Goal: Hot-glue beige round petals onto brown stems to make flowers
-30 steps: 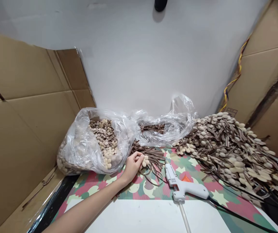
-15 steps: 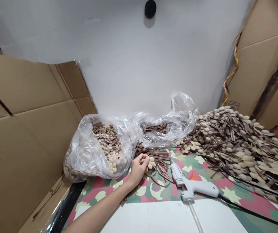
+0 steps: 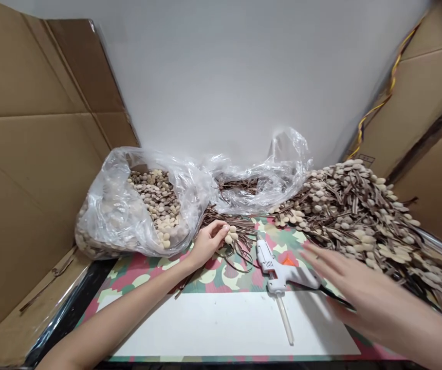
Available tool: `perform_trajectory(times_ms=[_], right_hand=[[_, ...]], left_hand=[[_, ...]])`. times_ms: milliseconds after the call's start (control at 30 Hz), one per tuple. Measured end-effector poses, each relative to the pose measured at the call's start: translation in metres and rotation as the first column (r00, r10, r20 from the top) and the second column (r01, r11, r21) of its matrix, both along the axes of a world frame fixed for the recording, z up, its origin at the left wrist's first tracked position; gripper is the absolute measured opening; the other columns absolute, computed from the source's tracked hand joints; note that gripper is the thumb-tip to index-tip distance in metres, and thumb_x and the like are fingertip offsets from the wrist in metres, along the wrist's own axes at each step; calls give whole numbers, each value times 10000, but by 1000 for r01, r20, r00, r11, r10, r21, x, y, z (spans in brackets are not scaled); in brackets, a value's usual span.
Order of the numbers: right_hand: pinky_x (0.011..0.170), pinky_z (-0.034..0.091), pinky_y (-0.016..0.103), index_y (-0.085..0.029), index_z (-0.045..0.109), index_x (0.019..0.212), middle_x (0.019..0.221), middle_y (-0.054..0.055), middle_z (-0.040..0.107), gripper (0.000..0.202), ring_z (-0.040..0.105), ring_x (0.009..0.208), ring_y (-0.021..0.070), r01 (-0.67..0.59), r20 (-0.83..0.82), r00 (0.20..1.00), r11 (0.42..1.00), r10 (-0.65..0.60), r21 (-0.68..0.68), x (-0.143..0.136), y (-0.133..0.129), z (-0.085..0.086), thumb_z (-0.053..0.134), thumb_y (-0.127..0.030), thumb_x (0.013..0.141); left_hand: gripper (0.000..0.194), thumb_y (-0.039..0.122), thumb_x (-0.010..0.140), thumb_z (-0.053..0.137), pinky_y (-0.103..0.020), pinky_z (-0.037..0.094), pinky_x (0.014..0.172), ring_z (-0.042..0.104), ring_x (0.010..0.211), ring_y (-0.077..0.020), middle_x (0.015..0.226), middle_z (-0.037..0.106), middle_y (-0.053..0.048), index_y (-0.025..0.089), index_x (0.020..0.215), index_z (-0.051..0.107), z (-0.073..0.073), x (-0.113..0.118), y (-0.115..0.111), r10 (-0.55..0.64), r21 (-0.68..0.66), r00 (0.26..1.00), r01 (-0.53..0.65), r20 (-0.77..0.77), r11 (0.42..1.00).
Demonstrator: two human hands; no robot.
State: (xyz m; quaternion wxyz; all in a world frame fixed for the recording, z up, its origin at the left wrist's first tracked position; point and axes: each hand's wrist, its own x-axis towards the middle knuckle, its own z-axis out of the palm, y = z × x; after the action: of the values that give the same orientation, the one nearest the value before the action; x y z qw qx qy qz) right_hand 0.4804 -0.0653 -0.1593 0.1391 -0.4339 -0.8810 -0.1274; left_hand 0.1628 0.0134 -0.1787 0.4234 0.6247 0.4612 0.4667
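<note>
My left hand (image 3: 207, 241) is closed, pinching a cream flower-shaped piece (image 3: 231, 235) with rounded petals between thumb and fingers. Beside and behind it lies a bundle of thin brown strips (image 3: 236, 226), some curling below the piece. A white hot glue gun (image 3: 277, 275) with an orange trigger lies on its side, a glue stick (image 3: 284, 318) jutting from its rear. Blurred by motion, my right hand (image 3: 346, 280) hovers near the gun's handle, fingers stretched and nothing seen in them.
At left stands a clear plastic bag (image 3: 109, 205) of cream and brown flower pieces. Another plastic bag (image 3: 282, 180) holds brown strips. On the right rises a pile of finished-looking stemmed pieces (image 3: 360, 216). A white board (image 3: 205, 324) lies on the patterned tabletop; cardboard walls (image 3: 24, 154) flank it.
My right hand has come in from the right toward the glue gun. The view has tipped downward and shifted; my left hand still pinches the flower-shaped piece.
</note>
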Motion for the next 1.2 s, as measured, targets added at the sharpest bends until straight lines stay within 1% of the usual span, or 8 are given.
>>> perform_trajectory(times_ms=[100,233,400,567,700,833,1033,1200], right_hand=[[784,504,365,-176,456,1260,1259,108,524,622,516,1094,278,-21,93,995,998,26,-57,-28,26,-27,451,-73,647],[641,518,324,-160,530,1098,1180,121,547,446,583,939,254,91,72,994,993,-86,-77,-44,38,-45,398,-65,683],[536,517,288,-156,495,1125,1276,144,477,337,638,774,207,32,-102,994,996,-40,-82,-38,40,-32,342,-151,825],[711,561,261,-234,541,1129,1071,75,650,332,642,917,228,-111,-489,868,924,-89,-366,-41,15,0,368,-350,871],[854,520,322,-244,564,1143,1142,38,632,351,593,1047,255,-67,-466,854,838,-232,-542,-42,2,-1,478,-385,833],[830,528,304,-224,569,1120,1150,47,628,343,588,1056,253,-75,-464,840,789,-280,-610,-47,6,-10,495,-389,829],[782,546,306,-208,617,1004,1036,67,681,301,639,957,261,-99,-499,840,844,-213,-527,-62,9,1,482,-409,825],[824,532,314,-238,594,1063,1093,32,659,299,621,999,254,-36,-461,853,853,-245,-520,-55,9,-13,527,-377,808]], left_hand=[[280,414,848,480,-181,374,510,537,579,-107,693,634,-24,164,930,576,6,0,-1,-3,41,1000,4,-26,999],[280,417,842,486,-191,396,562,554,629,-121,674,619,-13,164,889,598,13,0,-3,-5,70,999,8,-44,998],[326,434,831,487,-185,335,483,486,564,-105,702,625,-25,155,909,637,13,2,-5,27,46,998,-24,-60,999],[338,418,845,464,-187,314,462,447,532,-97,633,584,-21,131,862,644,16,10,-11,-38,50,999,37,6,998],[334,414,847,467,-198,316,479,424,518,-92,616,574,-13,137,847,653,18,13,-17,-2,79,1000,4,-26,997],[322,411,844,474,-198,307,471,432,517,-94,616,589,-8,151,859,663,18,14,-20,36,78,999,-34,-33,996],[317,411,843,473,-202,314,478,445,523,-106,620,597,-12,153,844,659,17,15,-21,48,77,998,-45,-31,996],[323,417,842,474,-206,311,485,432,524,-104,619,579,-8,155,851,662,17,16,-23,56,77,998,-53,-42,996]])
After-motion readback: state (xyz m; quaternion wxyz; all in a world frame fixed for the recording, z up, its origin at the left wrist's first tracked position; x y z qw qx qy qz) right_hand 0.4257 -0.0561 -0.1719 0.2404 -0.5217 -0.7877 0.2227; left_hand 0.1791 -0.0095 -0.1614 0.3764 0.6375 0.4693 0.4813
